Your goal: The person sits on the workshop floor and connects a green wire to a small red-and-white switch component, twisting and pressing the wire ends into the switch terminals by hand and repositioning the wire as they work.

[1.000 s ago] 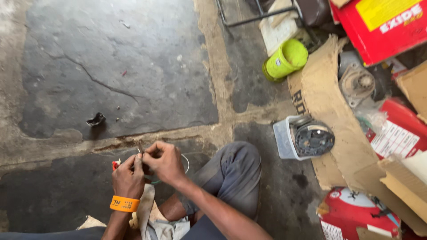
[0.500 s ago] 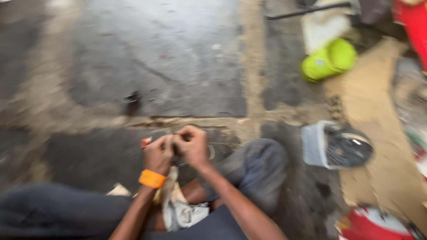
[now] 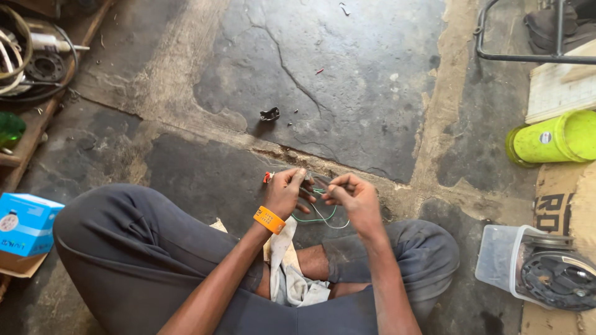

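You sit cross-legged on the cracked stone floor [image 3: 347, 68], both hands raised just above your shins. Your left hand [image 3: 287, 191], with one orange wristband [image 3: 269, 219], and your right hand [image 3: 352, 193] nearly meet, fingers pinched shut on thin wires [image 3: 318, 214]: at least two, one green and one white, looping limp below your hands. One crumpled grey rag [image 3: 287, 273] lies between your legs. A small dark metal piece [image 3: 269, 114] sits alone, farther out. At right lie one lime-green plastic canister [image 3: 552, 139] on its side and one clear tub [image 3: 504, 257]; near left, one blue carton [image 3: 26, 223].
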A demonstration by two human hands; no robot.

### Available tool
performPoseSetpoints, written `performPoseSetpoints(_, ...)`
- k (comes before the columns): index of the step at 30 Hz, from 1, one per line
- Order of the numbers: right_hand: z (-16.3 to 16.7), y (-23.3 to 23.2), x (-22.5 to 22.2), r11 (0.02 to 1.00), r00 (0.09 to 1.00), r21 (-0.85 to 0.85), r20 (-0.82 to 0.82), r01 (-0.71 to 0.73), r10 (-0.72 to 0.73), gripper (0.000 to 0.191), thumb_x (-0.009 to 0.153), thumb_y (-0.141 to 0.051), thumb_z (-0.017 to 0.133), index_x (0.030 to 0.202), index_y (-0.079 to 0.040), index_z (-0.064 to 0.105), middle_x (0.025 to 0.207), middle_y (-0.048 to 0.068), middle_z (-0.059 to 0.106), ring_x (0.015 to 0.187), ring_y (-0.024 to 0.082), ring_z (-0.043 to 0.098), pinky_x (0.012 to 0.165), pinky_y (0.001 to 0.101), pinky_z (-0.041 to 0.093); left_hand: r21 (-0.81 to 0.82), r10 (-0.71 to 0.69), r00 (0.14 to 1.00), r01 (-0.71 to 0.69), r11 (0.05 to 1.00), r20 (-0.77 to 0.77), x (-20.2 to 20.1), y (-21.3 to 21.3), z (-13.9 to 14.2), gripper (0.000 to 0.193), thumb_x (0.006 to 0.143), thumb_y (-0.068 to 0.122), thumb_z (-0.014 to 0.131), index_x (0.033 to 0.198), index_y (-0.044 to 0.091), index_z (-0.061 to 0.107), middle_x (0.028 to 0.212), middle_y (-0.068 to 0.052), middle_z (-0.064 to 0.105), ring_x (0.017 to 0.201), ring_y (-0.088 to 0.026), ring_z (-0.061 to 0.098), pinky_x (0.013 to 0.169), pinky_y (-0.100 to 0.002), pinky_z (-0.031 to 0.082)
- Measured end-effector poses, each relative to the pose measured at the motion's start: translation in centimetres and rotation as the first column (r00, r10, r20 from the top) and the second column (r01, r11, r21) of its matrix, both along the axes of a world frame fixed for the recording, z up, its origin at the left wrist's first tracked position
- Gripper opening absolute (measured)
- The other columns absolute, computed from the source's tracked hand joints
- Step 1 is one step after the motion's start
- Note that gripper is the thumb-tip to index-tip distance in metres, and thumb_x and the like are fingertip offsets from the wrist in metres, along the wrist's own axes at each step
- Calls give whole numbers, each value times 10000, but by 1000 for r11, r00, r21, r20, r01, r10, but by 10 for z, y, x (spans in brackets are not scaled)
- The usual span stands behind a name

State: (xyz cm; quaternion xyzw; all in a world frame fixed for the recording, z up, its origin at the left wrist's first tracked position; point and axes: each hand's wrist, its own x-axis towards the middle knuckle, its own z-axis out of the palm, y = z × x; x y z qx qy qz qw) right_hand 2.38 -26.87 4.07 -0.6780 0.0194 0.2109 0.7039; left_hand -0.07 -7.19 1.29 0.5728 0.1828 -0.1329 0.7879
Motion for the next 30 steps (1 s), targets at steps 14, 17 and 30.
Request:
performPoseSetpoints(14,4,18,1,1000,996,-24,89,7,-5,234,1012,-66,570,1207,41,642,938,75,725,770,123,703,699,261,584,-204,-65,991,88,975,116,-2,-1,-12,365,985,79,359,1081,-94,666,871,-146,680,758,-212,716,624,-325,649)
performPoseSetpoints(17,1,17,1,1000,994,-26,108,-1,4,234,1024,-60,568,1222,41,640,934,77,717,773,115,688,702,256,578,-281,-84,984,126,951,155,-2,-3,-21,428,945,-15,292,1235,-86,600,939,-153,668,808,-220,729,713,-317,642)
performPoseSetpoints(30,-5,22,6,994,986,-110,166,24,-5,283,1018,-15,553,1291,37,609,1038,109,718,893,149,715,720,277,570,-51,-127,978,137,989,167,0,-10,-30,312,955,-46,520,1245,-31,634,958,-119,720,743,-162,718,575,-296,599)
